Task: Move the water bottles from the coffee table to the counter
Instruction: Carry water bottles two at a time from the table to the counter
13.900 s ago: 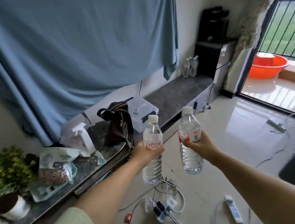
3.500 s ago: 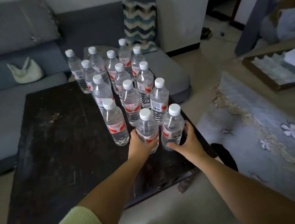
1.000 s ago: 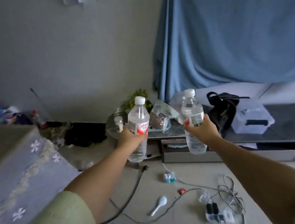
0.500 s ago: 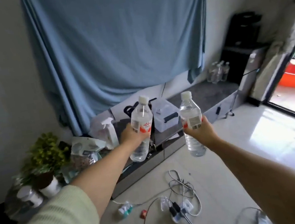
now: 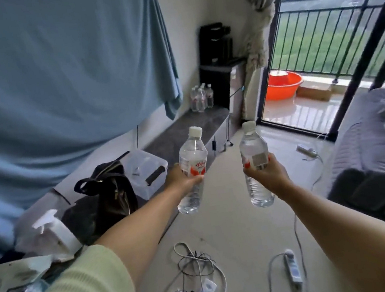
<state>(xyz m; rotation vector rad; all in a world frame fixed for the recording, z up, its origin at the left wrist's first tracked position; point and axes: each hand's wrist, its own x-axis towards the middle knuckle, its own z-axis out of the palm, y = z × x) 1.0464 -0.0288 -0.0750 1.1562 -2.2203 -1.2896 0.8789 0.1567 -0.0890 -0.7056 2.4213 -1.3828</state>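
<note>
We carry one water bottle in each hand, both upright and held out ahead of the body, presumably so that two go per trip and neither knocks the other. The left hand [image 5: 183, 180] wraps its fingers round the waist of the left water bottle [image 5: 193, 170], over the red-and-white label; the right hand [image 5: 265, 172] grips the right water bottle [image 5: 254, 159] just below its barcode label. Both are clear, ribbed plastic with white screw caps (thin walls, likely to dent under a hard squeeze). Neither yet rests on the counter [image 5: 184, 132], a long, low slab with a speckled grey stone top, where a cluster of delivered bottles [image 5: 200, 97] stands at the far end beside a black cabinet [image 5: 217, 85]. Nearer us lie a dark handbag [image 5: 109, 192] and a translucent lidded box [image 5: 146, 169]. Loose cables [image 5: 198, 263] cross the pale floor tiles, a probable trip hazard.
</note>
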